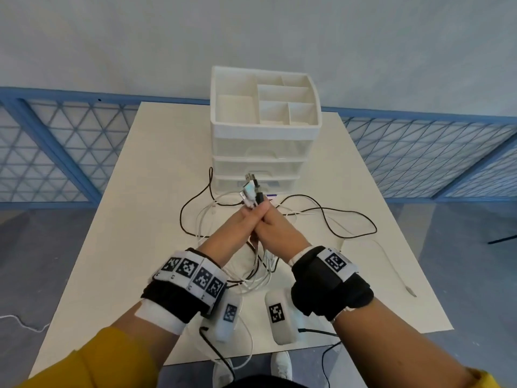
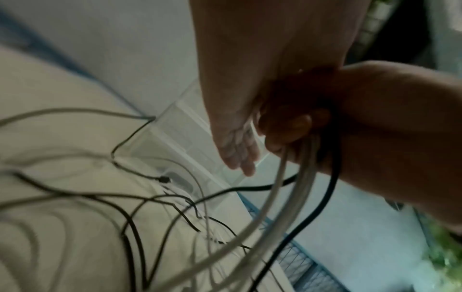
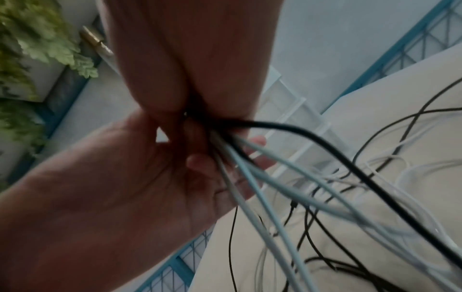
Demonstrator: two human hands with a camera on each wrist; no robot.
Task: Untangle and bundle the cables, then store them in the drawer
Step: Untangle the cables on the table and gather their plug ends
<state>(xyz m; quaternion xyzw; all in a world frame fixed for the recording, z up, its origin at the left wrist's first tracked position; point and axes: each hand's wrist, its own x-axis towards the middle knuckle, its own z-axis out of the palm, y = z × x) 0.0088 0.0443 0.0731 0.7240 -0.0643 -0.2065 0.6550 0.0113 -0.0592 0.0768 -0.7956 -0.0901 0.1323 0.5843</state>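
Several black and white cables (image 1: 349, 219) lie in tangled loops on the white table (image 1: 140, 191). My two hands meet above the middle of the table. The left hand (image 1: 237, 228) and the right hand (image 1: 277, 228) press together around one gathered bunch, and the USB plugs (image 1: 250, 189) stick up above the fingers. In the left wrist view the right hand (image 2: 375, 128) curls round the strands (image 2: 300, 177) beside my left hand (image 2: 232, 138). In the right wrist view the cables (image 3: 275, 187) fan out from between the right hand (image 3: 187, 69) and the left hand (image 3: 125, 177). The white drawer unit (image 1: 263, 152) stands just behind, drawers closed.
The unit's top is an open divided tray (image 1: 265, 102). One white cable (image 1: 391, 264) trails to the table's right edge. A blue lattice fence (image 1: 56, 147) runs behind the table. Green foliage (image 3: 37, 39) shows at the side in the right wrist view.
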